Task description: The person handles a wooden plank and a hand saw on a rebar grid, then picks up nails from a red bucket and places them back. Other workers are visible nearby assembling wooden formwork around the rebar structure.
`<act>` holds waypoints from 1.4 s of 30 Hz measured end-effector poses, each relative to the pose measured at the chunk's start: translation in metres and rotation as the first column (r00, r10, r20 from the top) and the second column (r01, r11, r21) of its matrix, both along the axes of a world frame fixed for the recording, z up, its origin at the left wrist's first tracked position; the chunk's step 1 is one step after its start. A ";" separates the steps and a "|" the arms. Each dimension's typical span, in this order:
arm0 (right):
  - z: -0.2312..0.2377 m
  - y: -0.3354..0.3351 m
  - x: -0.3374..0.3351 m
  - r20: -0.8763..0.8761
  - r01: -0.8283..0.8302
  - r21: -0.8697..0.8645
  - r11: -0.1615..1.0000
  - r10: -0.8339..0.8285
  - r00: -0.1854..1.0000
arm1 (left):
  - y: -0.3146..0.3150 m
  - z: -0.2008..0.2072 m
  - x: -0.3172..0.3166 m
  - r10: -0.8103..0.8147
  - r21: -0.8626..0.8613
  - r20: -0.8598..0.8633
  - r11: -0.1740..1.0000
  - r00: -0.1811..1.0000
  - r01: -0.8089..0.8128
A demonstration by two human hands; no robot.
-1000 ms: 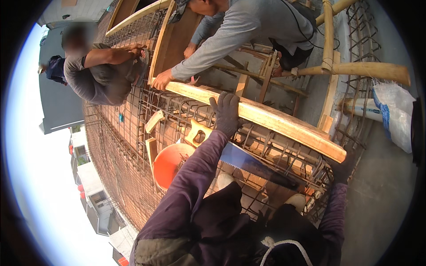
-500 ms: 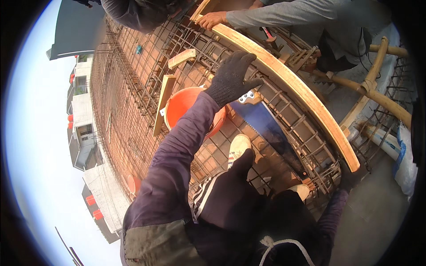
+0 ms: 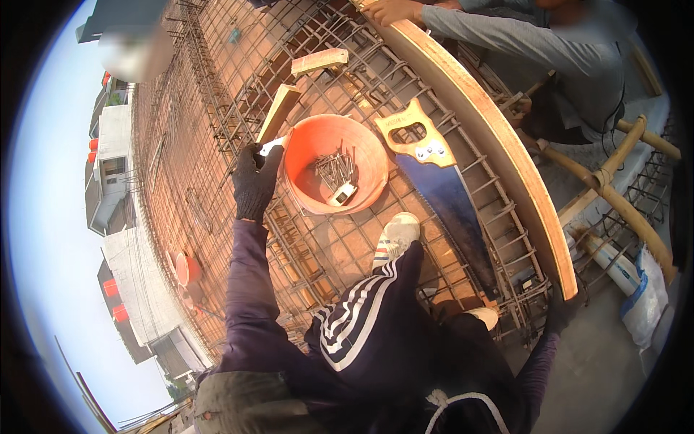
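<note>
My left hand (image 3: 254, 184), in a black glove, is at the left rim of an orange bucket (image 3: 372, 159). Its thumb and fingers close on a small white piece (image 3: 272, 146) beside that rim, perhaps the bucket's handle fitting. Inside the bucket lie several nails (image 3: 335, 168) and a small white and dark box-shaped thing (image 3: 342, 194). My right hand (image 3: 561, 312), gloved and in shadow, grips the near end of a long wooden board (image 3: 506, 145); its fingers are mostly hidden. Between bucket and board rests a handsaw (image 3: 444, 195) with a wooden handle and blue blade.
At the board's far end a co-worker's hand (image 3: 394, 11) holds it. Rebar mesh (image 3: 210, 188) spreads over the brown deck, with two short wood offcuts, one a block (image 3: 319, 63), beyond the bucket. Bamboo poles (image 3: 614, 170) and a white sack (image 3: 645, 296) are at the right.
My left hand has moved left from near the saw handle, across the bucket, to its left rim, uncovering the saw handle and the nails. My right hand stays at the board's end.
</note>
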State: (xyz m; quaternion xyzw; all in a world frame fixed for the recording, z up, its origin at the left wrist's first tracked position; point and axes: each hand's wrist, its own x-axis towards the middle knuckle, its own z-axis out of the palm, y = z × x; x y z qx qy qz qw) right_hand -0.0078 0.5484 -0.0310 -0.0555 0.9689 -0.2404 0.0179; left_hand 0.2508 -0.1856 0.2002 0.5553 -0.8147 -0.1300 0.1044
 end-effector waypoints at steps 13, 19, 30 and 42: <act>0.158 -0.250 -0.044 0.334 -0.828 0.021 0.561 0.776 0.535 | 0.004 -0.019 -0.003 -0.049 0.359 -0.251 0.923 0.967 0.140; 0.127 -0.445 -0.013 0.109 -0.888 -0.347 0.301 0.954 0.280 | 0.005 -0.020 0.005 -0.112 0.352 -0.253 0.915 0.961 0.200; 0.038 -0.598 0.074 -0.105 -0.936 -0.336 0.104 0.984 0.147 | 0.016 -0.023 -0.003 -0.156 0.322 -0.309 0.911 0.938 0.258; 0.027 -0.618 0.075 -0.045 -0.989 -0.148 0.010 0.999 0.017 | 0.019 -0.025 -0.001 -0.138 0.332 -0.350 0.907 0.927 0.260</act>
